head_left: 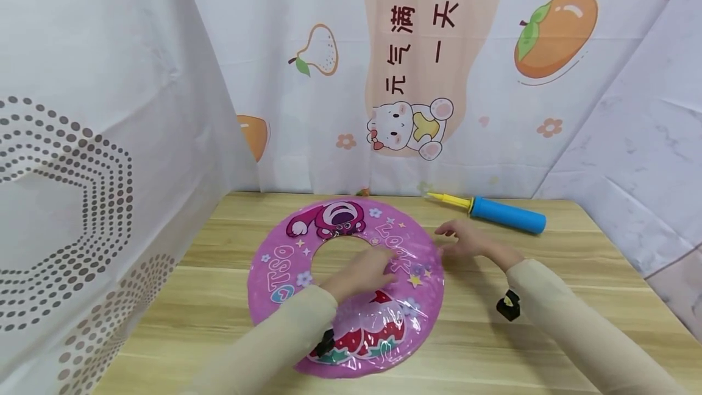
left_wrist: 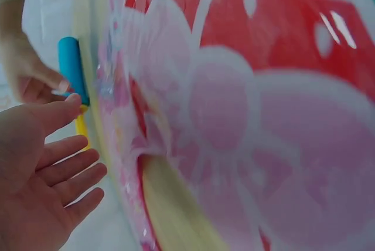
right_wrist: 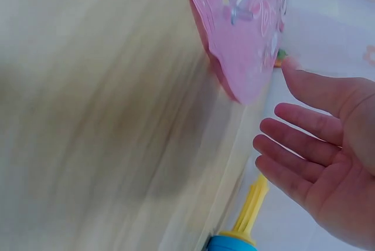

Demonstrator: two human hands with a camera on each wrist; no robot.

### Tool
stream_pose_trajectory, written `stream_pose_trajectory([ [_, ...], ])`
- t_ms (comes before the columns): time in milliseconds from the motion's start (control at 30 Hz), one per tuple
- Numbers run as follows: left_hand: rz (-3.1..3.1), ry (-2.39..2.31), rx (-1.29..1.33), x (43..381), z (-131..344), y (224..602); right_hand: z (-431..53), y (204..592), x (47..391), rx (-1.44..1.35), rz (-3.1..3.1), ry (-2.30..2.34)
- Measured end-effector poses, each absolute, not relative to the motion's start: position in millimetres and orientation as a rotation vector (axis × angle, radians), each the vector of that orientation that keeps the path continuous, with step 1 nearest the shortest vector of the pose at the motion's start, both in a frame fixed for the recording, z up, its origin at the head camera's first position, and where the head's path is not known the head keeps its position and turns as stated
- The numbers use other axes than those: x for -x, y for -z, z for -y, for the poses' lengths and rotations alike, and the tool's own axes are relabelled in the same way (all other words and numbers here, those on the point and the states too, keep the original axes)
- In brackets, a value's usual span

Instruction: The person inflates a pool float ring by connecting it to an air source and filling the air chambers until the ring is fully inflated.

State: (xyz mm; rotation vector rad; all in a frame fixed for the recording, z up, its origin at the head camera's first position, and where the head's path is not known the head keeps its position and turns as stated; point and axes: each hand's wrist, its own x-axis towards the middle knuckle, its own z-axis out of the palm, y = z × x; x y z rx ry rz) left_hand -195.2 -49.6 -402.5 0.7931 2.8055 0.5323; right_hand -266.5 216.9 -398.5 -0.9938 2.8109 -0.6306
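A pink inflatable swim ring with a cartoon bear, strawberries and flowers lies flat on the wooden table. My left hand is over the right part of its hole and inner band, palm and fingers spread in the left wrist view. Close by the ring's right edge is my right hand, its fingers loosely extended and nothing in its palm in the right wrist view. Beyond that hand lies a blue hand pump with a yellow nozzle.
The wooden table ends at a white printed curtain behind the ring. Further cloth hangs at the left and the right. Each wrist wears a small black device.
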Motion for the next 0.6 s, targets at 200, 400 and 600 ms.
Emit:
stream_pose_trajectory([
  [200, -2.841, -0.521, -0.834, 201, 32, 415, -222, 396, 284, 0.949, -2.87, 0.561],
  [400, -2.864, -0.478, -0.862, 201, 22, 422, -224, 390, 306, 0.748, -2.919, 0.466],
  [600, -2.874, -0.475, -0.854, 201, 17, 422, -229, 387, 328, 0.584, -3.013, 0.434],
])
